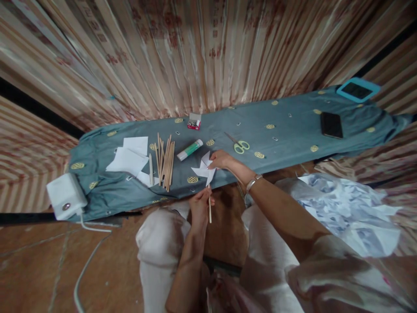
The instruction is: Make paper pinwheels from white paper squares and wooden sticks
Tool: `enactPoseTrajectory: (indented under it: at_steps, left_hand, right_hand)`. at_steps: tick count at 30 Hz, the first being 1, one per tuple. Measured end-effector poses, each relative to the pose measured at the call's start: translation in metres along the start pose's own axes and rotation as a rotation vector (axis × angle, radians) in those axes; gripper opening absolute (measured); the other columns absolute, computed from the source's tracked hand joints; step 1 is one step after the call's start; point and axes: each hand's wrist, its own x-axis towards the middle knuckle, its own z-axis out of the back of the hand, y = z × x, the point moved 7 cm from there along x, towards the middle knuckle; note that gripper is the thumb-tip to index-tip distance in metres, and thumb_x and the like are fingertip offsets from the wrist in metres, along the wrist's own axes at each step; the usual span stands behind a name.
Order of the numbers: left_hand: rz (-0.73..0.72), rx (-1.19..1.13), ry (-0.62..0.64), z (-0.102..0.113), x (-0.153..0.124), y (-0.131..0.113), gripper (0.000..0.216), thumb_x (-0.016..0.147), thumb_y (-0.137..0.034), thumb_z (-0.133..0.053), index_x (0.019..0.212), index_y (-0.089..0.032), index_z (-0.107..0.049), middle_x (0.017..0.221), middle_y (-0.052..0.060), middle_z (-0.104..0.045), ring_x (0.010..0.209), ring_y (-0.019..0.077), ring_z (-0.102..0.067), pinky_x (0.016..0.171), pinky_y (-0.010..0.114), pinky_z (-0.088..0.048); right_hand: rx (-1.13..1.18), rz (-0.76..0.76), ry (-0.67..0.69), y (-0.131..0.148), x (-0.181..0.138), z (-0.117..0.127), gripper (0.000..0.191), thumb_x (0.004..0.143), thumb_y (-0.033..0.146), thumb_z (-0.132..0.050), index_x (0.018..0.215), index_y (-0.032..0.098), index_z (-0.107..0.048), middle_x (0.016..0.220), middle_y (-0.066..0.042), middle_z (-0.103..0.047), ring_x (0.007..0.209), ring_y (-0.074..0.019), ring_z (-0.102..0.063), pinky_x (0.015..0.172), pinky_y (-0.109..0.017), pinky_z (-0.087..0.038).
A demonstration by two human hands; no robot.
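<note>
A home room turned craft corner. Behind the table, pleated striped curtains; under it, a brown floor. On its blue cloth: scissors, glue stick, wooden sticks, cut paper, a staple box, a phone towards the right end. At its near edge, a paper pinwheel on a stick.

Counter, left to right: paper sheets; stick bundle just beside them; glue stick, with 1 small box behind it; scissors; phone far right, tablet behind it.

Near edge, between bundle and scissors: paper pinwheel, in the right hand grip.

Before the counter, under the pinwheel: 1 loose stick, in the left hand grip.

Near left corner: cabled block.
</note>
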Motion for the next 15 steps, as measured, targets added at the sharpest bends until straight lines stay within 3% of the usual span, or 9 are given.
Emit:
enactPoseTrajectory:
  at_steps: [15]
  left_hand:
    - [0.041,-0.028,-0.029,-0.0017,0.0004,0.0011,0.027,0.048,-0.029,-0.085,0.065,-0.012,-0.072,0.047,-0.005,-0.057,0.037,0.0047,-0.045,0.040,0.018,-0.032]
  right_hand:
    - [0.093,-0.046,-0.039,-0.0052,-0.0005,-0.0015,0.011,0.064,0.012,-0.079,0.067,0.016,-0.070,0.062,0.000,-0.068,0.060,-0.0129,-0.063,0.054,-0.020,-0.049]
